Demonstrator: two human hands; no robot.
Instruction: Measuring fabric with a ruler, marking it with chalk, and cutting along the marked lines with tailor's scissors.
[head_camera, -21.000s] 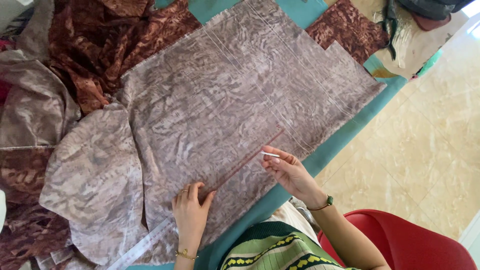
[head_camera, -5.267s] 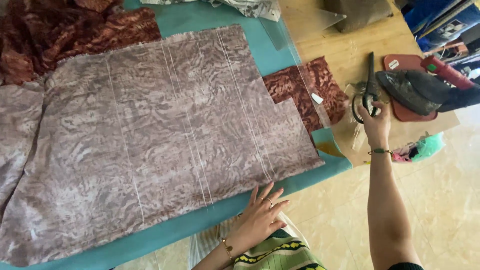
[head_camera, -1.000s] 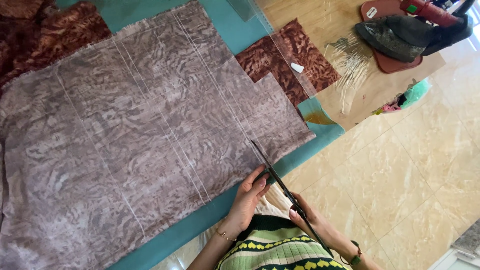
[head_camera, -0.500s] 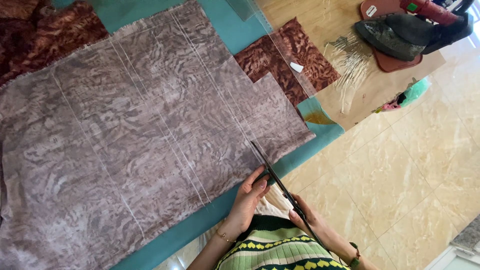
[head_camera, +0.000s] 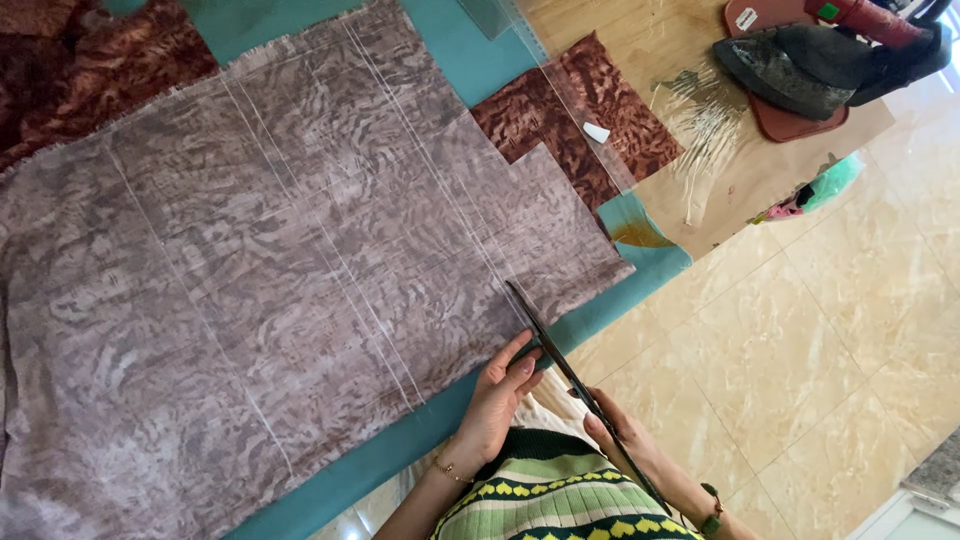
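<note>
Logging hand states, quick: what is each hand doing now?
Left hand: open, fingers resting on the grey patterned fabric edge.
Right hand: closed on the scissors.

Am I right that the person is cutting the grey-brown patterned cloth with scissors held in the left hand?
Not quite: the head view shows the scissors in the right hand. The left hand rests at the edge of the grey-brown patterned cloth.

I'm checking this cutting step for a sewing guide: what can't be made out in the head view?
- Scissors: handles hidden under the right hand, so the grip is unclear.
- Whether the blades have entered the grey-brown fabric: too small to tell.
- Fabric's left part: cut off by the frame edge.
- Left hand: palm side hidden; only its back and fingers show.
</note>
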